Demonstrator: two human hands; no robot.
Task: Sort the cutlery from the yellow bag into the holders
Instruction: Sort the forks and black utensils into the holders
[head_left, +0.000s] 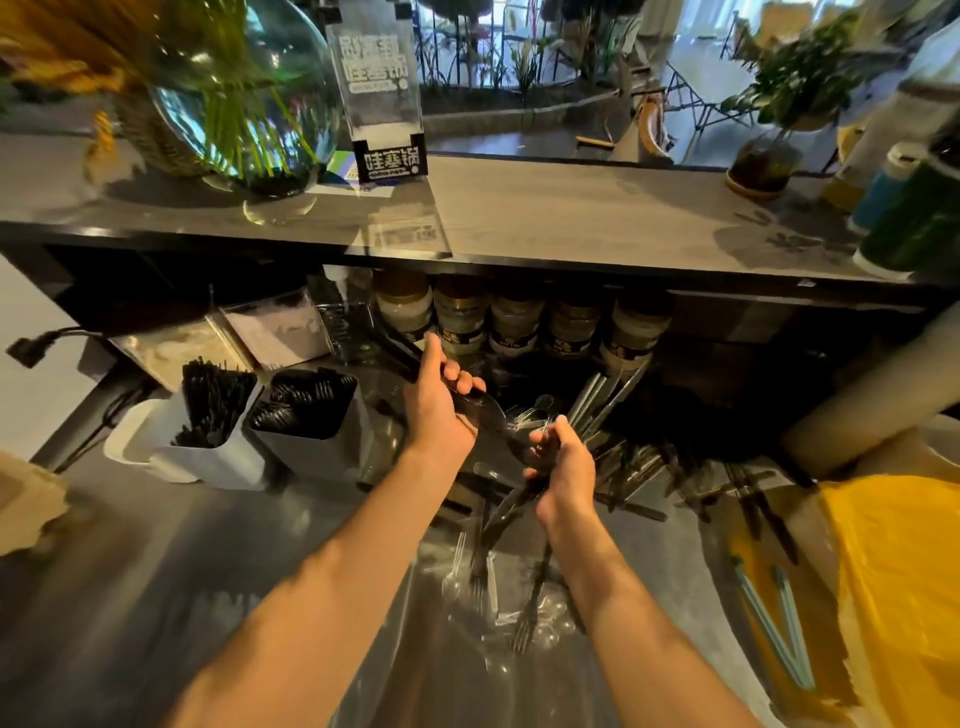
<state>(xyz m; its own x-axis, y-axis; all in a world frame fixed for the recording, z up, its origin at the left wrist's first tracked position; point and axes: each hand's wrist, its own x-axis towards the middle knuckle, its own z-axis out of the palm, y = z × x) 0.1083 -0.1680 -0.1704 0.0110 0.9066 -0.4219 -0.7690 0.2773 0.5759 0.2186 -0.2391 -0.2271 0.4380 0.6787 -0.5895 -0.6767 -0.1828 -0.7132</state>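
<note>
Sorting under way: left hand (441, 400) grips a spoon (480, 408), right hand (563, 467) clutches forks (524, 587); next, I'd guess, spoon into the holders (306, 415).

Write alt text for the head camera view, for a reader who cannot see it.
A person's left hand grips black spoons while the right hand holds a bundle of black forks over a steel counter strewn with loose cutlery. Two white holders of black cutlery stand at left; a yellow bag lies at right.
</note>
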